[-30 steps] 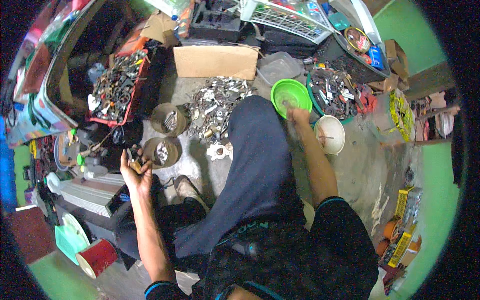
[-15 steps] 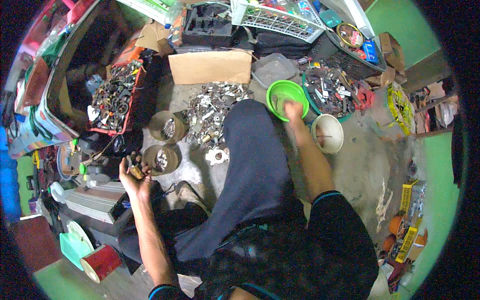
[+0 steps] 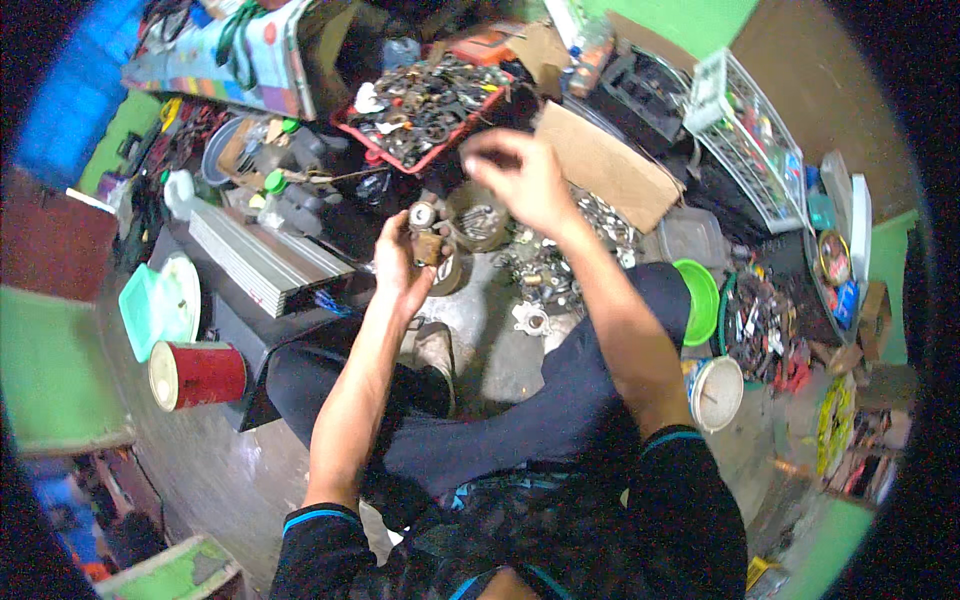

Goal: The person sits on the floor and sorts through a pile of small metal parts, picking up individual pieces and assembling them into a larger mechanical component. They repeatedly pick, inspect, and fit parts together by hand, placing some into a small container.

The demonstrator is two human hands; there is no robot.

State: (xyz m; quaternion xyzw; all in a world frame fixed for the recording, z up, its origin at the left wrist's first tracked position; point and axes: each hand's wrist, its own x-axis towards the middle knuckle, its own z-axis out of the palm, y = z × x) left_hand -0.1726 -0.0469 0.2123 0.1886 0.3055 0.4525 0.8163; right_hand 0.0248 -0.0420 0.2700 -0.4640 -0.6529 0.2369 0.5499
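My left hand is palm up in front of my left knee, its fingers curled around several small metal parts. One is a brownish, brass-coloured block; a round, pale-ended piece sits above it. My right hand hangs in the air with bent fingers pointing left, and motion blur hides whether anything is between them. Beneath it stands a round tin with small metal pieces inside. Behind that is a red tray heaped with dark parts. A loose pile of metal parts lies on the floor.
A second tin is partly hidden behind my left hand. To the right are a green bowl, a white bucket and a basin of scrap parts. A cardboard sheet borders the pile. Silver finned panels lie left.
My right hand has left the green bowl and swung left over the tins. My left hand still holds the metal parts. The view has turned to the left.
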